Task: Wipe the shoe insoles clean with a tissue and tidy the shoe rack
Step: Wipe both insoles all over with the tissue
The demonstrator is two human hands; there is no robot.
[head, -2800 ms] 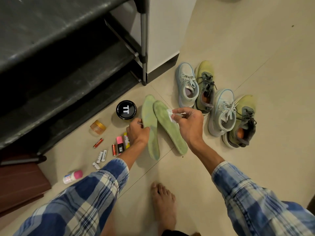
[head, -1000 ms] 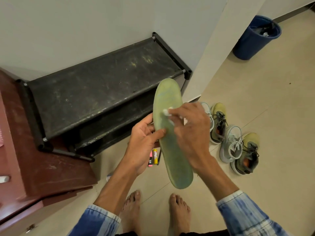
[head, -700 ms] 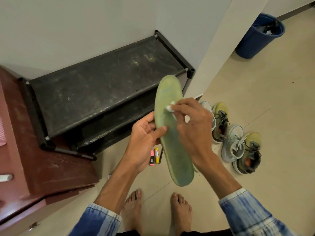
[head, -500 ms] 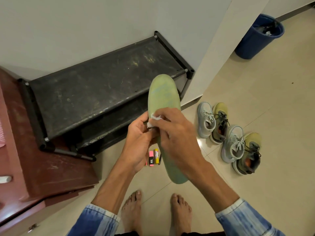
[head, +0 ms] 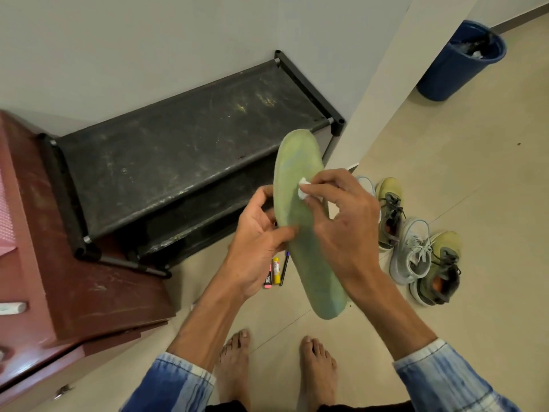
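Note:
A long green insole (head: pixel 300 185) is held up in the air in front of the black shoe rack (head: pixel 181 153). My left hand (head: pixel 257 245) grips its left edge near the middle, thumb on the front face. My right hand (head: pixel 341 224) pinches a small white tissue (head: pixel 303 188) and presses it against the insole's upper half. The insole's heel end points down toward my feet.
Two pairs of sneakers, pale grey (head: pixel 411 254) and olive (head: pixel 389 215), stand on the tiled floor at the right. Small items, a pink and a yellow tube (head: pixel 272 270) and a pen, lie below my left hand. A blue bin (head: pixel 459 60) is far right. A brown cabinet (head: pixel 74 281) stands left.
I stood up from the floor with one insole. Over the last second the tissue slid down to the insole's left edge, then back up to its upper middle.

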